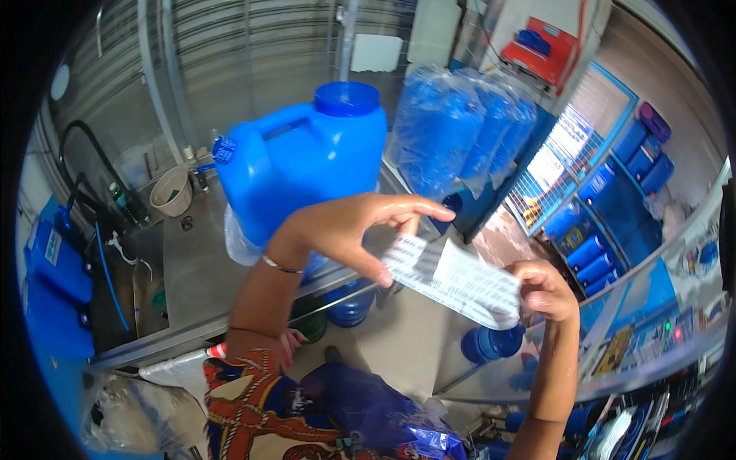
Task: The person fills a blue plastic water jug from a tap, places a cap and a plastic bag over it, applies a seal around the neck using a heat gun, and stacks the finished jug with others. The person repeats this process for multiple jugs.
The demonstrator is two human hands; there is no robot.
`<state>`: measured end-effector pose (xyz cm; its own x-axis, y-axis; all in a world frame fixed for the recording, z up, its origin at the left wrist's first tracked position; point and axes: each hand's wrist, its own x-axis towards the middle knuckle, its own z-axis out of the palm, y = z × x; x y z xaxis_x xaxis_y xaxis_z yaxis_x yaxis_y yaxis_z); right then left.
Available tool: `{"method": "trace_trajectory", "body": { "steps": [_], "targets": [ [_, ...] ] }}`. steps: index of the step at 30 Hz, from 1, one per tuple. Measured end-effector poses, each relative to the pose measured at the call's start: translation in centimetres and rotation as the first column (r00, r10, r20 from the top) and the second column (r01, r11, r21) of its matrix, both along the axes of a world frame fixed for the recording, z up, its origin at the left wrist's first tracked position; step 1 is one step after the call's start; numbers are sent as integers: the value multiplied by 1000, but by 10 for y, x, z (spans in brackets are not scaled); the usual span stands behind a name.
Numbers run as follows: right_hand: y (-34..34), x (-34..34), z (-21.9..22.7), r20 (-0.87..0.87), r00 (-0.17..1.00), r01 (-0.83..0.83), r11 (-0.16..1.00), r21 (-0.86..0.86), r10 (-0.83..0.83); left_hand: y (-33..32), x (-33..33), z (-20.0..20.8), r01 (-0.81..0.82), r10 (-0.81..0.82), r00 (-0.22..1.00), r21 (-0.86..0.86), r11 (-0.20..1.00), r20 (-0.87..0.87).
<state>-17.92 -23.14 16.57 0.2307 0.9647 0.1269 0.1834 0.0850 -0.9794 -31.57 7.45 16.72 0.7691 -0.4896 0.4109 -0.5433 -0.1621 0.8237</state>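
A white printed label strip [475, 287], slightly blurred, stretches in front of me with a plainer pale patch partway along it. My right hand [548, 290] pinches its right end between thumb and curled fingers. My left hand [349, 230] is at the strip's left end, the thumb against or just beside the edge. Its index finger points out to the right, apart from the thumb. Behind the left hand, a large blue plastic jug [307, 153] with a handle, a wide blue cap and a small tap stands on a metal counter [207, 284].
Plastic-wrapped blue containers [437, 130] stand beyond the jug. A small basket [171, 192], a green bottle [123, 201] and black hoses occupy the counter's left. Another blue container [54, 268] is at far left. A round blue bottle [491, 343] sits below my right hand.
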Motion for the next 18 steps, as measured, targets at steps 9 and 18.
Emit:
{"method": "trace_trajectory", "body": {
  "steps": [9,18],
  "targets": [
    [229,81,74,925,148,-30,934,357,-349,145,16,94,-680,309,722,553,482,619],
    [372,167,60,880,435,146,979,139,-190,241,94,84,-700,693,585,694,170,421]
  ]
}}
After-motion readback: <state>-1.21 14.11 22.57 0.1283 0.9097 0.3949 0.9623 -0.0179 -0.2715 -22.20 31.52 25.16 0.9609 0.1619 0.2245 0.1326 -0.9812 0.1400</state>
